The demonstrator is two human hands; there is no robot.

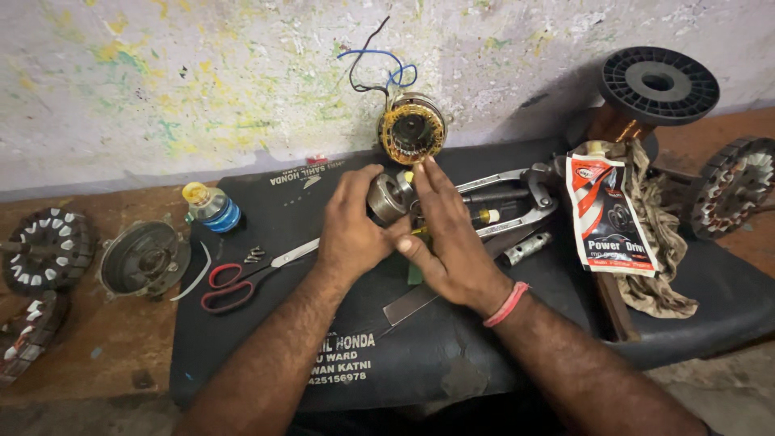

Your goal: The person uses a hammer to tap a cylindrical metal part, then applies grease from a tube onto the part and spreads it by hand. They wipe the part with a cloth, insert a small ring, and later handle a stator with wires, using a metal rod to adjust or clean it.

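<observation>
Black mat [339, 355] nearest, with both forearms coming in over it. Left hand [351, 230] has its grip curled shut around a small grey metal rotor [386, 196]; right hand [448, 234] lies flat beside it, fingers straight, thumb touching the left hand. Red-handled scissors [234, 284] lie left, pliers [517, 202] right. Wound stator [412, 127] leans on the wall behind.

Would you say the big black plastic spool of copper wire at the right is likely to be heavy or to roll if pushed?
The black plastic spool of copper wire probably weighs a lot for its size, given its wound copper. It seems to stand on end, so it would likely slide or tip rather than roll.
</observation>
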